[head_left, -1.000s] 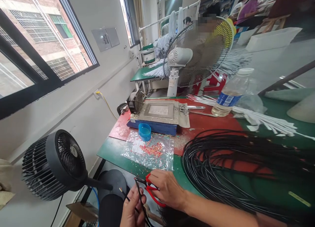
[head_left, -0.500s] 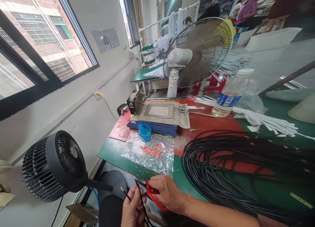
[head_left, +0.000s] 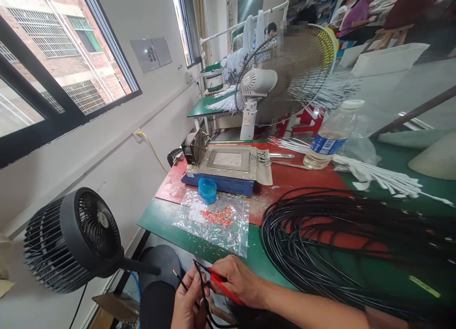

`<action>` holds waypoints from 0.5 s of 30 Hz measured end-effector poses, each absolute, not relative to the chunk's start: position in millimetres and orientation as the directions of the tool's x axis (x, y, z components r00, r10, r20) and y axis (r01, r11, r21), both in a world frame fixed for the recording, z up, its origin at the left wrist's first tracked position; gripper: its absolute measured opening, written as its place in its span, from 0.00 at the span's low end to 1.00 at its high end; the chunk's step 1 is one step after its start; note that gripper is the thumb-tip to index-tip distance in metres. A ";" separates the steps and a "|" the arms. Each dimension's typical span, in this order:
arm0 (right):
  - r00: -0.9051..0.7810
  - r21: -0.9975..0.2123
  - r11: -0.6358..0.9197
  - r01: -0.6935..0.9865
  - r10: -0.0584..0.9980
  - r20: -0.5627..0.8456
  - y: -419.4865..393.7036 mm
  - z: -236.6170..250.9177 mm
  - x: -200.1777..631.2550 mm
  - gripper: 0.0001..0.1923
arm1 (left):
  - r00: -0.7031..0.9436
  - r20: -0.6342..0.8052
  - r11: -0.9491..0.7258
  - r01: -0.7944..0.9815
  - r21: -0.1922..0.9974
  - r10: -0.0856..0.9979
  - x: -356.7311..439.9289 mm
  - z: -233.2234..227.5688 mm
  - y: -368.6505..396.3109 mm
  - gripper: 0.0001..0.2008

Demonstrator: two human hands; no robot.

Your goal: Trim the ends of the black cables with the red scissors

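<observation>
At the bottom of the view my left hand pinches a thin black cable whose stripped end sticks out to the left. My right hand grips a red-handled cutting tool with its tip at the cable, just off the table's front edge. A large coil of black cables lies on the table to the right of my hands.
A clear plastic bag with red bits and a blue cap lie ahead, then a blue-based metal tray device. A black fan stands left, a white fan and water bottle behind. People work far back.
The red handles have come closer together in my right hand. The view has shifted slightly; both hands stay at the cable.
</observation>
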State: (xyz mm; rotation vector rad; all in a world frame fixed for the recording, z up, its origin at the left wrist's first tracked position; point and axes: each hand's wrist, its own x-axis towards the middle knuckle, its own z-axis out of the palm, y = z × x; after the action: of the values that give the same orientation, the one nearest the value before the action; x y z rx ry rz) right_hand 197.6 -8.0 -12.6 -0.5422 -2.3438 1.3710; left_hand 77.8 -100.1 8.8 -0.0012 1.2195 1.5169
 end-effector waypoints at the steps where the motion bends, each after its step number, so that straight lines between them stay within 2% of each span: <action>1: -0.863 -0.892 0.436 0.118 0.489 0.125 -7.8 -12.5 197.8 0.16 | -0.360 -0.580 0.171 -0.727 0.665 0.731 77.7 9.6 -100.2 0.18; 5: -0.895 -0.922 0.385 0.053 0.428 0.127 -6.2 -7.5 199.3 0.12 | -0.337 -0.592 0.183 -0.740 0.647 0.732 76.4 10.6 -101.1 0.18; 10: -0.927 -0.940 0.335 0.063 0.368 0.069 -3.8 4.3 201.3 0.10 | -0.389 -0.604 0.172 -0.726 0.666 0.695 75.3 9.3 -101.6 0.18; 15: -0.915 -0.956 0.284 0.074 0.401 0.048 -3.3 5.3 201.6 0.09 | -0.478 -0.594 0.193 -0.651 0.734 0.647 75.4 9.7 -100.8 0.21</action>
State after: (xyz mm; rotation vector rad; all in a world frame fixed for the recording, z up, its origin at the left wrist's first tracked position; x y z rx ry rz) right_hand 201.6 -3.3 5.3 -0.4354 -2.2775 1.6712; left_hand 75.4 -100.8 9.7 -0.0043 1.3949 1.5287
